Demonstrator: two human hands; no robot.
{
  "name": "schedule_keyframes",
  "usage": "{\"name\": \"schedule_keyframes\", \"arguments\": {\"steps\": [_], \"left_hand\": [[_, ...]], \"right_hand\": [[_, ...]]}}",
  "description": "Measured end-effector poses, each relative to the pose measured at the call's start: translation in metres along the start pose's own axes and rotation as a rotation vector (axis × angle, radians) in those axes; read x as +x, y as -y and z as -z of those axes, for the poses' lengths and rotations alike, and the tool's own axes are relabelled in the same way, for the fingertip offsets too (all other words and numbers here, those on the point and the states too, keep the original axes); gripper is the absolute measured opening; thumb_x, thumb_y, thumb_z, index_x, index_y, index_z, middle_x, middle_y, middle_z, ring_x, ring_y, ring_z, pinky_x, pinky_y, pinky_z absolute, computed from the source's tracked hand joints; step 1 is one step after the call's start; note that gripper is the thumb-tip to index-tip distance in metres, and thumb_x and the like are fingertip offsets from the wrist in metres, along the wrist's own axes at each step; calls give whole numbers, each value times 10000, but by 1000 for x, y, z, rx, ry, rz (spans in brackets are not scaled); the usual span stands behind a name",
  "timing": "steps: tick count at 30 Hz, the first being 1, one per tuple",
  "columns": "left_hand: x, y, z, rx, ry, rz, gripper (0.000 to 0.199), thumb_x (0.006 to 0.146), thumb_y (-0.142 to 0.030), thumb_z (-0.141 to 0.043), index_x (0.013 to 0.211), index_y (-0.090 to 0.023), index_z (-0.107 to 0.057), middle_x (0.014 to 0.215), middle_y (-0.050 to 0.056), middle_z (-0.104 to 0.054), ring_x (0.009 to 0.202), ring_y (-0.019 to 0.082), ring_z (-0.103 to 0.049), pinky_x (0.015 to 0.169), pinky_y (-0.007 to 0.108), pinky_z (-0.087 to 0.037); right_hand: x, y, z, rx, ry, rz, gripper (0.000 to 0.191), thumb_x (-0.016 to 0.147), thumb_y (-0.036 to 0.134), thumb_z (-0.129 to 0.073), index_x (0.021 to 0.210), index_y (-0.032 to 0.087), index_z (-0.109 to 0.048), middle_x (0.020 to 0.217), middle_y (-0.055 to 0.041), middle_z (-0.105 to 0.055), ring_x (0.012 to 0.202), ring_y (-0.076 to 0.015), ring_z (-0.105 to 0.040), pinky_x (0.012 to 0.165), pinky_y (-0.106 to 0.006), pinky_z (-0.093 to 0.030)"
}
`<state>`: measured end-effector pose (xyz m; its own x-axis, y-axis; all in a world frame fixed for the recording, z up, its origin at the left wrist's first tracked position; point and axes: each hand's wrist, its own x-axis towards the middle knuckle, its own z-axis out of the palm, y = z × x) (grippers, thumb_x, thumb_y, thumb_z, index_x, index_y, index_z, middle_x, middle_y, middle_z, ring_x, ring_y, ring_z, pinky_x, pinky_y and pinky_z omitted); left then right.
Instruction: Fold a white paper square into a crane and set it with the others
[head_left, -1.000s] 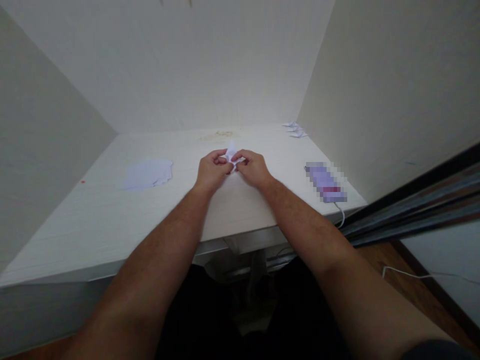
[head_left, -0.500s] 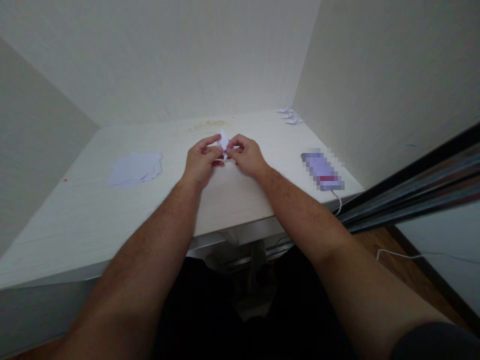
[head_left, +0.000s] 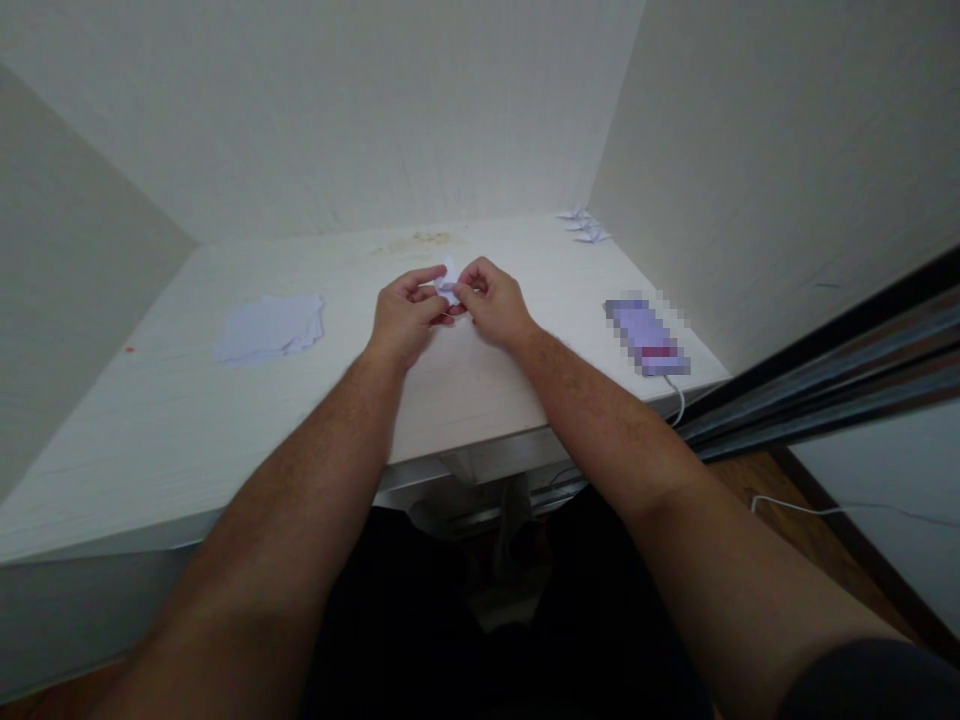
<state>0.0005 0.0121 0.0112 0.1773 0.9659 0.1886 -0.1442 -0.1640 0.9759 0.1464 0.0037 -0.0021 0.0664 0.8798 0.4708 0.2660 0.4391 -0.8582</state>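
Observation:
A small piece of folded white paper is held between my two hands, above the middle of the white desk. My left hand pinches its left and lower side, with the thumb in front and the index finger reaching along the upper edge. From the right, my right hand grips the paper between thumb and bent index finger. The fingertips cover much of the folds, so the exact shape is hidden. A pointed tip stands up between the hands.
A loose stack of white paper sheets lies on the left. Several small folded paper cranes sit in the far right corner. A blurred-out phone with a white cable rests near the right edge. Walls enclose the desk's back and sides.
My right thumb and fingers have shifted slightly on the paper, and a flap of it now shows across the front. Both hands keep their hold; the view has tilted slightly.

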Motion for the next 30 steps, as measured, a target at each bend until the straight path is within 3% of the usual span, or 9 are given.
{"name": "schedule_keyframes", "arguments": {"steps": [3,7,14,23,30], "left_hand": [[1,1,-2,25,-32,-13,469,631,-59,-661,1094,-136,-654,852,39,-674,626,116,-637,625,304,-569],[2,2,-2,63,-70,-37,476,613,-54,-652,1079,-149,-653,823,28,-686,580,105,-617,591,283,-557],[4,6,0,82,-91,-39,562,581,-58,-680,1141,-103,-648,886,89,-706,629,128,-631,617,297,-551],[2,3,-1,120,-74,-49,547,592,-75,-664,1137,-117,-669,788,48,-700,590,120,-614,609,292,-540],[2,3,-1,160,-69,-65,539,584,-67,-644,1116,-150,-682,771,29,-692,589,117,-601,584,268,-526]], "right_hand": [[0,0,1,-122,-1,70,98,910,322,-576,879,231,-559,821,-8,-608,835,-164,-612,738,-305,-525],[3,1,2,-316,-20,222,42,906,233,-546,941,227,-567,995,-49,-613,985,-190,-577,875,-349,-494],[-2,7,2,-524,41,327,155,846,146,-535,978,211,-583,1025,-69,-581,983,-209,-526,890,-361,-470],[-1,2,1,-543,-2,408,128,850,152,-550,933,216,-623,1097,-72,-570,1077,-208,-530,954,-357,-467],[-1,6,1,-432,-81,294,65,902,220,-534,854,218,-577,870,-37,-590,881,-180,-542,849,-325,-464]]}}
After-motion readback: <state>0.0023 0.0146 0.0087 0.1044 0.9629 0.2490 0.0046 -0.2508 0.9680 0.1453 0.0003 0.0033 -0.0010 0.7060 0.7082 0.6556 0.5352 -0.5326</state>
